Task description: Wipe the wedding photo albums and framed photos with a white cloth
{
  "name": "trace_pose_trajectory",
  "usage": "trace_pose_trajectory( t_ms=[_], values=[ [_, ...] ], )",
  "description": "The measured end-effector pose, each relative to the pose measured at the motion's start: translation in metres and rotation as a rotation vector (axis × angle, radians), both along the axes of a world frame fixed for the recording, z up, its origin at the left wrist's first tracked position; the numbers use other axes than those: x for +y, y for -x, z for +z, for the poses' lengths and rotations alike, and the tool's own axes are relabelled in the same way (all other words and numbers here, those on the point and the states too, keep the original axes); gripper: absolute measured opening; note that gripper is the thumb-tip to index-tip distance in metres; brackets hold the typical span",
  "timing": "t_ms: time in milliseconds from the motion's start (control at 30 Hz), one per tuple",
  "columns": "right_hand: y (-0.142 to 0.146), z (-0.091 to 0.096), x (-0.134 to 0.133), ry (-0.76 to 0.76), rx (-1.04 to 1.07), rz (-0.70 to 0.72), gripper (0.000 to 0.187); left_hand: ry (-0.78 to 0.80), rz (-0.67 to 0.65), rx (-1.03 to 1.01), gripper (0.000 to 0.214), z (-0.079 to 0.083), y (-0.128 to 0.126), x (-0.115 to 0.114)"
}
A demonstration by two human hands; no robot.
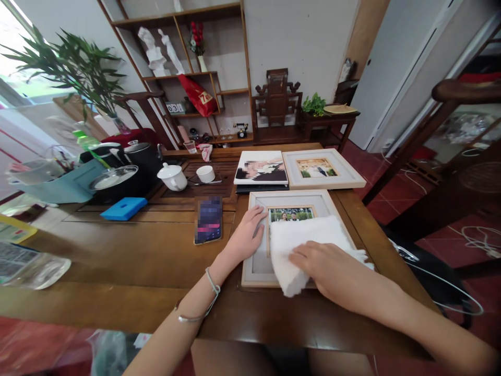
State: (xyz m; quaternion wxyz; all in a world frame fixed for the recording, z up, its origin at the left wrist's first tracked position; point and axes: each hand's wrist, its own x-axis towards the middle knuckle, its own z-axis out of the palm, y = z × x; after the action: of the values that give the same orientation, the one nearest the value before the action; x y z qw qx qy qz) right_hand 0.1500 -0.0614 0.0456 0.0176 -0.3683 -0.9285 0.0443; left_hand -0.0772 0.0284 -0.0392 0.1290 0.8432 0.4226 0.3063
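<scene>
A framed photo (pixel 258 266) with a pale wooden border lies flat on the table in front of me. My left hand (pixel 249 230) rests on its left edge, fingers stretched out and holding nothing. With my right hand (pixel 319 261) I press a white cloth (pixel 285 245) onto the glass, fingers bent over the fabric. The cloth hides the lower part of the picture; its upper strip shows two people before greenery. Behind it lie a second framed photo (pixel 321 183) at the right and a white-edged photo panel (pixel 260 168) on top of a dark one.
Left of the frame lies a phone (pixel 209 220) on the wooden table (pixel 156 250). Further left are a blue box (pixel 124 208), a lidded white cup (pixel 172 177), a small white bowl (pixel 205 174) and a dark pot (pixel 117 183). A chair (pixel 462 94) stands at the right.
</scene>
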Motion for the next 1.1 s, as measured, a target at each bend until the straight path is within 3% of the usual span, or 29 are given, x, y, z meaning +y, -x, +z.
trace_pose_trajectory(
  t_ms=[133,267,500,800,1100],
  values=[
    [-0.014,0.016,-0.010,0.137,0.098,0.071,0.053,0.018,0.002,0.006,0.035,0.001,0.000,-0.001],
    [-0.015,0.019,-0.004,0.192,0.141,0.036,0.055,0.030,0.008,0.003,0.035,0.002,-0.001,-0.001],
    [-0.003,0.004,0.002,0.068,0.089,-0.048,0.050,0.024,0.005,0.018,0.035,0.001,0.000,0.000],
    [0.010,-0.007,0.015,-0.129,-0.131,-0.095,0.044,0.001,0.011,0.004,0.034,-0.001,-0.001,0.000],
    [-0.015,0.017,-0.003,0.172,0.097,0.065,0.052,0.028,0.004,0.003,0.035,0.001,-0.001,-0.001]
  ],
)
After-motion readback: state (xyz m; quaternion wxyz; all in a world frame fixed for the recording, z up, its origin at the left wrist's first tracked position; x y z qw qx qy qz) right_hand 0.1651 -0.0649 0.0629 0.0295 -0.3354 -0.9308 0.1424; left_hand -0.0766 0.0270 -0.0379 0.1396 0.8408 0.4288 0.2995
